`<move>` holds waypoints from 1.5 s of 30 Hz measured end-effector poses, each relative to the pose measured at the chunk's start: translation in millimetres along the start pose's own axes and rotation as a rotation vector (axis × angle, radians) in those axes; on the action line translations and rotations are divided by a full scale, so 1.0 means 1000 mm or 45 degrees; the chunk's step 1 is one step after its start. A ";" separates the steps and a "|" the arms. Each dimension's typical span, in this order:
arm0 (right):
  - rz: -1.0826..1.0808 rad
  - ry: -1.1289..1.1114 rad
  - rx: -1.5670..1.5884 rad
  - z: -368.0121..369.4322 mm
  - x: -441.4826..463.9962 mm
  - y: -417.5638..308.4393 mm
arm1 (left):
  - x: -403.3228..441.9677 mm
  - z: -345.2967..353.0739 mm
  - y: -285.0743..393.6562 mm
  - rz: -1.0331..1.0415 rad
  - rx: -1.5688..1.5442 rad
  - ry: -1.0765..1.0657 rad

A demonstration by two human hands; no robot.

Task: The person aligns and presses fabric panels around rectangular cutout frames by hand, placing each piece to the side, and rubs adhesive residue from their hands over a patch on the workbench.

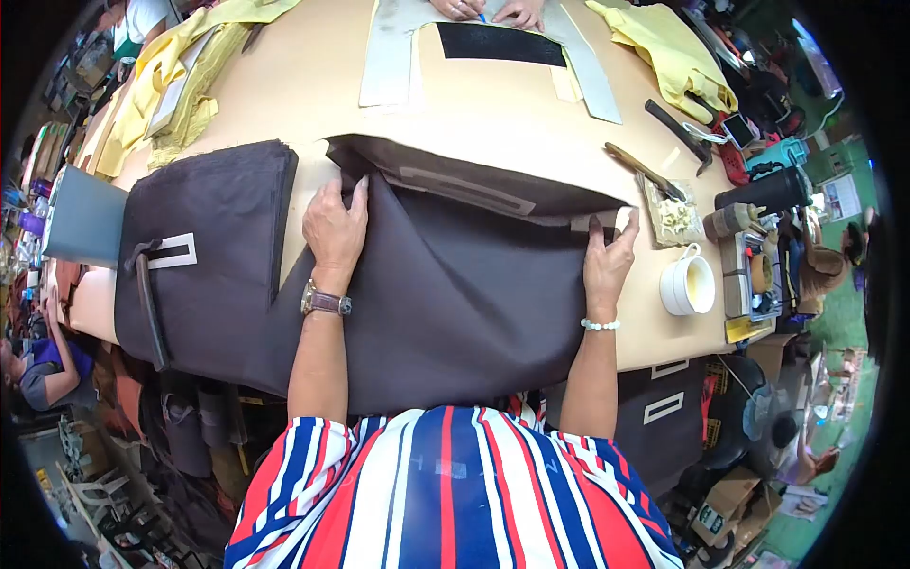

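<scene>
A large dark brown sheet of fabric or leather [455,294] hangs over the table's near edge, its far edge folded up toward me. My left hand [336,228] grips its left side, thumb up, with a watch at the wrist. On the other side my right hand [609,261] holds the right corner between thumb and fingers. A pale rectangular strip outline [464,190] lies on the raised flap. Beside my left hand is a stack of dark brown sheets [218,209], bearing a white slotted rectangle [173,250] and a hammer [149,308].
Right of the sheet stand a white cup with yellowish content [687,284] and a wooden-handled brush [645,173] on a messy pad [675,220]. Another hammer [681,137] lies beyond. Across the table, another person's hands [488,11] work at a black panel [500,44]. Yellow cloth [664,52] lies far right.
</scene>
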State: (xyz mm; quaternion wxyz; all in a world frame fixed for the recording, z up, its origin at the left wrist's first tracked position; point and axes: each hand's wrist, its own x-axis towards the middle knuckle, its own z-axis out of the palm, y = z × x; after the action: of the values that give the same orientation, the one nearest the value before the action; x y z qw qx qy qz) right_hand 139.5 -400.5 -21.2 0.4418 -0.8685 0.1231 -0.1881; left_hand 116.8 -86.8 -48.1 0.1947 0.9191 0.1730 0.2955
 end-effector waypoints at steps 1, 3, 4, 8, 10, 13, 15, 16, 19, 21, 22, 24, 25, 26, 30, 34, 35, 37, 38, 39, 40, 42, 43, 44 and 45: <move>-0.001 0.000 0.040 0.000 0.000 0.002 | 0.000 0.001 -0.003 0.013 -0.108 -0.007; -0.034 0.008 0.188 -0.006 0.004 0.002 | 0.002 -0.012 0.007 -0.110 -0.297 -0.035; -0.048 0.014 0.261 -0.010 0.007 0.004 | 0.005 -0.028 0.015 -0.291 -0.433 -0.116; -0.074 -0.032 0.204 -0.039 0.014 0.008 | -0.004 -0.076 0.014 -0.156 -0.731 -0.047; -0.182 -0.053 0.126 -0.045 0.014 0.017 | -0.023 -0.096 0.006 -0.084 -0.678 -0.246; -0.175 -0.111 0.010 -0.050 0.007 0.024 | -0.064 -0.111 -0.007 0.136 -0.428 -0.462; -0.166 -0.133 -0.027 -0.049 0.005 0.029 | -0.087 -0.119 0.003 0.024 -0.313 -0.570; -0.186 -0.133 -0.026 -0.048 0.004 0.035 | -0.097 -0.119 0.006 -0.031 -0.292 -0.573; -0.189 -0.169 0.037 -0.046 0.004 0.043 | -0.117 -0.112 0.004 -0.023 -0.129 -0.512; -0.217 -0.173 0.032 -0.044 0.006 0.045 | -0.119 -0.112 0.004 0.031 0.072 -0.544; -0.252 -0.162 -0.003 -0.043 0.007 0.045 | -0.117 -0.112 0.006 0.024 0.163 -0.606; -0.268 -0.148 -0.078 -0.040 0.005 0.043 | -0.106 -0.114 0.018 0.009 0.350 -0.723; -0.248 -0.144 -0.121 -0.039 0.003 0.040 | -0.100 -0.115 0.023 0.034 0.381 -0.713; -0.283 -0.124 -0.163 -0.039 0.003 0.041 | -0.094 -0.117 0.028 0.062 0.411 -0.704; -0.387 -0.076 -0.289 -0.036 0.003 0.044 | -0.080 -0.107 0.040 0.340 0.501 -0.459; -0.258 -0.100 -0.309 -0.036 0.003 0.041 | -0.071 -0.089 0.071 0.560 0.140 -0.547; -0.308 -0.077 -0.307 -0.035 0.003 0.044 | -0.072 -0.086 0.087 0.663 0.023 -0.544; -0.319 -0.056 -0.287 -0.035 0.002 0.044 | -0.075 -0.079 0.127 0.976 -0.446 -0.473; -0.322 -0.050 -0.275 -0.034 0.002 0.042 | -0.076 -0.088 0.157 1.090 -0.700 -0.407; -0.220 -0.054 -0.334 -0.035 0.000 0.039 | -0.082 -0.094 0.184 1.211 -0.987 -0.258; -0.404 0.000 -0.307 -0.033 0.003 0.048 | -0.081 -0.121 0.206 1.167 -1.363 -0.451; -0.233 -0.103 -0.248 -0.037 0.000 0.038 | -0.088 -0.159 0.240 1.154 -1.802 -0.456; -0.281 -0.086 -0.240 -0.035 0.001 0.044 | -0.096 -0.172 0.254 1.189 -1.864 -0.324; -0.336 -0.068 -0.236 -0.030 0.001 0.046 | -0.104 -0.181 0.264 1.205 -1.872 -0.192; -0.389 -0.043 -0.235 -0.028 0.001 0.047 | -0.109 -0.188 0.267 1.208 -1.858 -0.073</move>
State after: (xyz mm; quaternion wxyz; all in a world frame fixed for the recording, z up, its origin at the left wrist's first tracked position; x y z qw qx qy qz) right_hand 126.2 -448.4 -43.8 0.3283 -0.9170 -0.0009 -0.2265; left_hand -27.2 -317.1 163.9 0.5958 0.5468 -0.4658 0.3592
